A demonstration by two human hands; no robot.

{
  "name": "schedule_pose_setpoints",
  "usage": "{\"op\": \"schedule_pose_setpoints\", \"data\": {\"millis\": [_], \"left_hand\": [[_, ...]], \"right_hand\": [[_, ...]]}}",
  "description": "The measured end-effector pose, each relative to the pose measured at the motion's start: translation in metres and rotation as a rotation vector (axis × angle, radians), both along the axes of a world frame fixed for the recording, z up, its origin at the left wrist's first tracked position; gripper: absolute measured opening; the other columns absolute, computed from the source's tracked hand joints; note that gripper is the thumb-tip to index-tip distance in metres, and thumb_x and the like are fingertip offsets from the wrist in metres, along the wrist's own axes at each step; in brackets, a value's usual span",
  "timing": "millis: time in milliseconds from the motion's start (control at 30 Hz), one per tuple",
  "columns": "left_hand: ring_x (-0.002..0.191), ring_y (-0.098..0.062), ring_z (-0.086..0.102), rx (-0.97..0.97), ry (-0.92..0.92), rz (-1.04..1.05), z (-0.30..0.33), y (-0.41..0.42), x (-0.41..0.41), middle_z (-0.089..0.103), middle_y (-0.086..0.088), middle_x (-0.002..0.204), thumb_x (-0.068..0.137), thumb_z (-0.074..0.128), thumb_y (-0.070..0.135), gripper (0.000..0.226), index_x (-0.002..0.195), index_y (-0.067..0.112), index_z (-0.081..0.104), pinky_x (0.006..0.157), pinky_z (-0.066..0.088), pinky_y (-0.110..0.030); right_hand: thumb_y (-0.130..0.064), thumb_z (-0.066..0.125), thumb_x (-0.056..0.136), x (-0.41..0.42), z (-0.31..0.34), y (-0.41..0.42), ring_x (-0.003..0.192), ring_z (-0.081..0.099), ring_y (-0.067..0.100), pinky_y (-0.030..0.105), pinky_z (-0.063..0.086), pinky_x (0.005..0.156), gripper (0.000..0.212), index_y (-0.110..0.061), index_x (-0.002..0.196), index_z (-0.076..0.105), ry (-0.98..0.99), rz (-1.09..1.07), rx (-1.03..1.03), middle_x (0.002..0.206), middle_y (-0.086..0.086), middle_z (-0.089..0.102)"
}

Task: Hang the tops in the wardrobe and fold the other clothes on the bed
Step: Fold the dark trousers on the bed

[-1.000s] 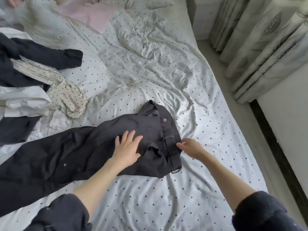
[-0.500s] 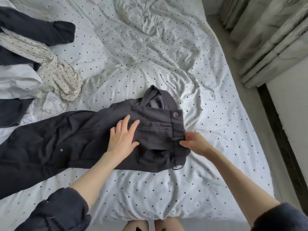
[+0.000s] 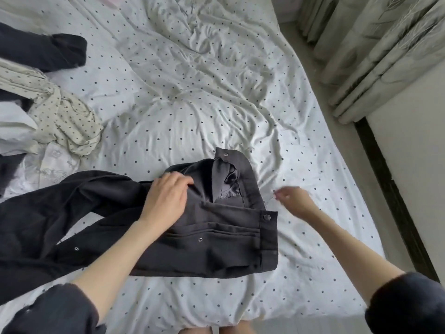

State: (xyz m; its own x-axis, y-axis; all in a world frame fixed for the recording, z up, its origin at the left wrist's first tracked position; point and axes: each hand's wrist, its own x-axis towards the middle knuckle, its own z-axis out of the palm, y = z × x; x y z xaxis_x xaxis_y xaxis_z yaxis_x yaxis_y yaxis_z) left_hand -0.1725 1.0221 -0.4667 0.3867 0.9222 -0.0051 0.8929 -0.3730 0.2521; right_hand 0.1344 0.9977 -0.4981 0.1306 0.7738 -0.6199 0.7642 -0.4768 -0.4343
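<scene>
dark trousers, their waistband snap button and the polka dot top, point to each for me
dark trousers (image 3: 207,249), head view, on the seat panel
waistband snap button (image 3: 266,216), head view, on the metal stud
polka dot top (image 3: 65,116), head view, on its bunched middle

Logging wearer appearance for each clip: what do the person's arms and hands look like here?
Both hands, left hand and right hand, are bare, with no gloves, rings or watch visible. Dark charcoal sleeves are pushed up near the elbows, leaving the forearms uncovered.

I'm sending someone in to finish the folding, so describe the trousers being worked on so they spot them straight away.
On the polka-dot bed, look at the near edge. The dark trousers lie flat there under the left hand, waistband towards the curtains. Unlike the heaped clothes further left, they show metal snap buttons.
</scene>
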Motion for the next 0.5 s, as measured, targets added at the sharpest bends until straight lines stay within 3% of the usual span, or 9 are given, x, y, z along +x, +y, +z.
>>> {"op": "schedule_pose_setpoints", "data": {"millis": [67,167,200,267,367,433,500], "left_hand": [[0.108,-0.03,0.055,-0.093,0.018,0.071,-0.006,0.028,-0.011,0.059,-0.009,0.118,0.093,0.051,0.007,0.031,0.123,0.009,0.057,0.089,0.042,-0.043],[0.13,-0.023,0.039,-0.454,0.115,0.064,-0.023,0.066,-0.026,0.042,-0.003,0.143,0.097,0.048,0.027,0.049,0.143,0.02,0.035,0.104,0.035,-0.039],[0.13,-0.022,0.039,-0.561,0.141,0.064,-0.029,0.075,-0.03,0.041,-0.001,0.144,0.095,0.051,0.032,0.052,0.144,0.023,0.034,0.104,0.035,-0.039],[0.116,-0.021,0.05,-0.635,0.159,0.088,-0.033,0.083,-0.032,0.053,0.001,0.13,0.09,0.059,0.036,0.041,0.129,0.024,0.05,0.092,0.041,-0.036],[0.09,-0.019,0.056,-0.503,0.087,0.171,-0.024,0.092,-0.036,0.06,0.004,0.093,0.087,0.065,0.03,0.011,0.088,0.024,0.056,0.07,0.039,-0.031],[0.084,-0.02,0.056,-0.376,-0.006,0.23,-0.006,0.105,-0.039,0.053,0.009,0.079,0.086,0.066,0.026,0.014,0.081,0.024,0.054,0.068,0.038,-0.031],[0.077,-0.021,0.053,-0.165,-0.116,0.274,0.019,0.129,-0.038,0.049,0.01,0.074,0.086,0.066,0.021,0.015,0.08,0.02,0.053,0.066,0.038,-0.032]], "right_hand": [[-0.021,0.054,0.093,-0.017,-0.004,0.035,0.112,0.057,0.024,0.035,0.045,0.095,0.035,-0.014,0.128,0.055,0.025,0.035,0.11,0.124,0.005,0.062],[-0.021,0.061,0.088,-0.043,-0.017,0.084,0.12,0.051,0.025,0.046,0.04,0.101,0.055,-0.021,0.14,0.041,0.007,0.252,0.17,0.135,0.006,0.051],[-0.02,0.062,0.086,-0.05,-0.022,0.096,0.118,0.051,0.025,0.047,0.04,0.101,0.054,-0.021,0.137,0.044,-0.019,0.327,0.165,0.133,0.006,0.053],[-0.02,0.066,0.084,-0.053,-0.024,0.108,0.106,0.057,0.024,0.044,0.043,0.097,0.038,-0.016,0.121,0.058,-0.057,0.428,0.121,0.116,0.005,0.063],[-0.007,0.063,0.081,-0.047,-0.01,0.121,0.094,0.062,0.031,0.032,0.046,0.075,0.015,-0.01,0.096,0.064,-0.109,0.406,0.228,0.097,0.01,0.069],[0.002,0.055,0.076,-0.042,0.013,0.133,0.086,0.062,0.035,0.032,0.042,0.067,0.017,-0.009,0.085,0.063,-0.132,0.292,0.446,0.091,0.013,0.069],[0.008,0.051,0.073,-0.04,0.038,0.155,0.077,0.061,0.035,0.031,0.035,0.069,0.022,-0.007,0.08,0.065,-0.126,0.205,0.686,0.085,0.011,0.068]]}}
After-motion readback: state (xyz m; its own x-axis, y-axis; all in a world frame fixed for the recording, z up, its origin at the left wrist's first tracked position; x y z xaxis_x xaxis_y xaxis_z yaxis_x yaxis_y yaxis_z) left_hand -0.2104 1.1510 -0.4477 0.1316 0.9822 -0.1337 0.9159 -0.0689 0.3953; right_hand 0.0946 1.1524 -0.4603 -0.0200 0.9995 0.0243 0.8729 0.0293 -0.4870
